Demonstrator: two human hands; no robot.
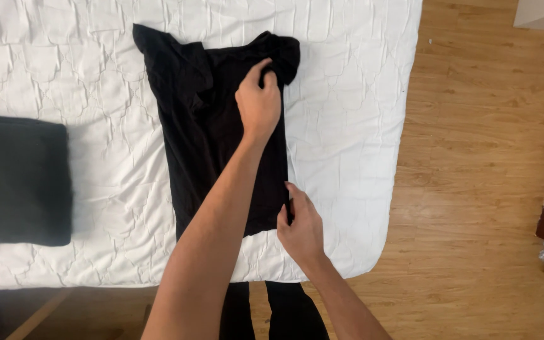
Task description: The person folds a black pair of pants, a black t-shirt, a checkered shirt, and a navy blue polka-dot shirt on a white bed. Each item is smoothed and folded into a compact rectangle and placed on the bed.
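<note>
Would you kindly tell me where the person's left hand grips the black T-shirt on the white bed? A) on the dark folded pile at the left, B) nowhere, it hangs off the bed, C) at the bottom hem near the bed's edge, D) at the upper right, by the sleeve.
D: the left hand pinches the black T-shirt near its upper right sleeve, while the right hand holds the lower right edge.

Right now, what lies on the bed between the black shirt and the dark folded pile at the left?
Only bare white quilted bedcover lies between the black shirt and the dark folded pile, as the head view shows.
</note>
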